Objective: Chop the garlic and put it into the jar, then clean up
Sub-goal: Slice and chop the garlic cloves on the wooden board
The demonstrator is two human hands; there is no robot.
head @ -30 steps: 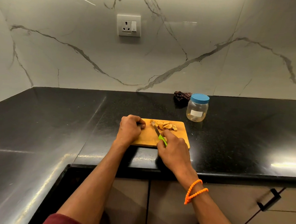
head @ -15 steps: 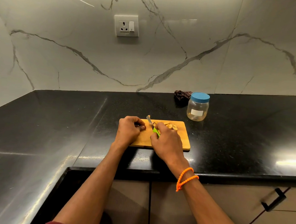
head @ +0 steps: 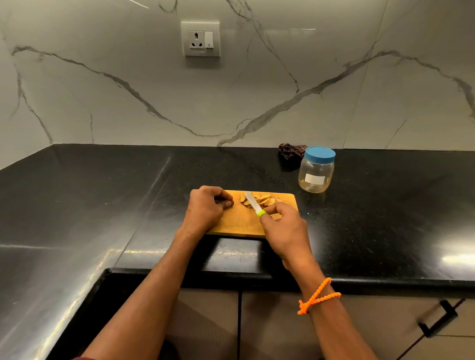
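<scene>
1. Garlic (head: 260, 201) lies in pale slices at the far edge of the wooden cutting board (head: 239, 224), which sits at the counter's near edge.
2. Right hand (head: 284, 232), fingers curled round the green-handled knife (head: 254, 205), blade angled toward 11 o'clock over the slices.
3. Left hand (head: 206, 208) rests on the board at 9 o'clock of the garlic, fingers curled under; whether they pinch anything I cannot tell.
4. Jar (head: 316, 170), blue lid on, stands at 1 o'clock of the board, apart from it.
5. Dark cloth (head: 291, 151) just behind the jar.

One jar (head: 316, 171); one knife (head: 253, 203); one cutting board (head: 242, 221); one cloth (head: 290, 151).
</scene>
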